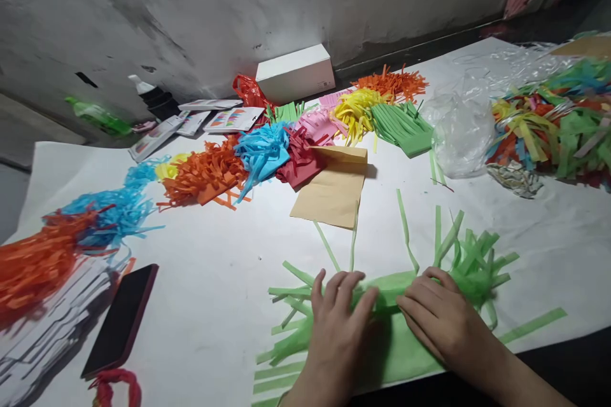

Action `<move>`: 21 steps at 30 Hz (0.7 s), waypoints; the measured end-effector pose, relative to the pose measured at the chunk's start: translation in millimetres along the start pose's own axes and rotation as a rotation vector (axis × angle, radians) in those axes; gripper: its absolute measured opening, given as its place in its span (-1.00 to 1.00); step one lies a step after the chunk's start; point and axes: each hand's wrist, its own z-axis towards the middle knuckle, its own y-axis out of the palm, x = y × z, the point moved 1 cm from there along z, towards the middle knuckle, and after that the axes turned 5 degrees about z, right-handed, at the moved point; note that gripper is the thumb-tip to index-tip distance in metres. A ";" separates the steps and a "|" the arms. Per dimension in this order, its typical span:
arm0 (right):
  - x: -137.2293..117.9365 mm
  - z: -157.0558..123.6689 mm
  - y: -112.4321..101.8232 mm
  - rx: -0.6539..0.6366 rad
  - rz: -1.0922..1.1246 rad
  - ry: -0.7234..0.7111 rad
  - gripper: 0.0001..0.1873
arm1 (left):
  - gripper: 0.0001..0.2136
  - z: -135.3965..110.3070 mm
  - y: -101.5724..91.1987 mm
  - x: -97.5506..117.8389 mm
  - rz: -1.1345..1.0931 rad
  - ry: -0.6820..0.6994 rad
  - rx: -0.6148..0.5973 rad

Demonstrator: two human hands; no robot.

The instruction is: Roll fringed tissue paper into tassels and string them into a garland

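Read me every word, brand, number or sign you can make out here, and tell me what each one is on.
Nothing can be read clearly.
White box: tiny dark marks near its lower right corner, too small to read.
Flat pack with coloured pictures: any print is too small to read.
Green bottle: too blurred to read.
Phone: dark face, no text visible.
Green paper: no writing visible.

A black, dark-red-rimmed phone (121, 318) lies toward the near left corner of the white-covered tabletop (210, 311), a white cardboard box (296, 79) at its far edge and a crumpled clear plastic bag (461, 137) toward its far right corner.
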 end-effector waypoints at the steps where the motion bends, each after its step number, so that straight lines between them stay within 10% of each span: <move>1: -1.1 1.1 -0.5 0.006 0.024 0.005 -0.78 | -0.87 -0.8 0.8 0.5 -0.017 0.051 0.027; 10: 4.6 -10.6 -0.1 -0.075 -0.014 -0.100 -0.67 | -0.89 -9.2 -5.6 -7.6 -0.069 0.219 -0.131; 21: 9.4 -7.9 -5.8 0.013 -0.067 0.215 -0.78 | -0.87 -6.4 -10.9 5.8 -0.054 -0.130 -0.232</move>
